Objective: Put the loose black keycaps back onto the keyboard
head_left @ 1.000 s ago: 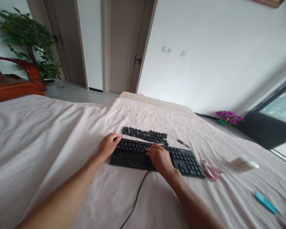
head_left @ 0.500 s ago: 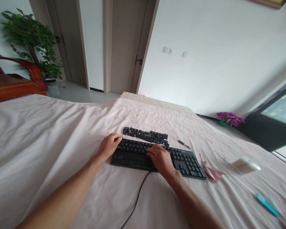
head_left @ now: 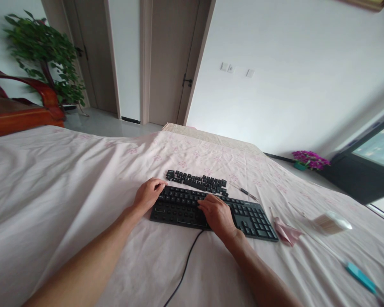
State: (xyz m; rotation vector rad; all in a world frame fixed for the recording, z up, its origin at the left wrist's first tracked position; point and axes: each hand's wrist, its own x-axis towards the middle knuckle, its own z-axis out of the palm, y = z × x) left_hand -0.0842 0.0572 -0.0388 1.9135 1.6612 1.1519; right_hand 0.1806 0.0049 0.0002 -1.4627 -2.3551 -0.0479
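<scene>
A black computer keyboard lies on the pink-white cloth, its lower left part stripped of keycaps and showing bare key posts. My left hand is at its upper left corner, fingers closed together around the edge. Over the keyboard's middle, my right hand has its fingers curled and pressed together at the border of the bare part. Whatever sits under those fingertips is hidden. Just behind the keyboard, loose black keycaps are laid out in rows, a long space bar among them.
A thin tool with a dark handle lies right of the keycaps. Farther right are a pink cloth, a clear box of cotton swabs and a turquoise-handled tool. The keyboard's cable runs toward me.
The view has shifted very slightly, moving everything a little to the right. Both hands keep their places on the keyboard.
</scene>
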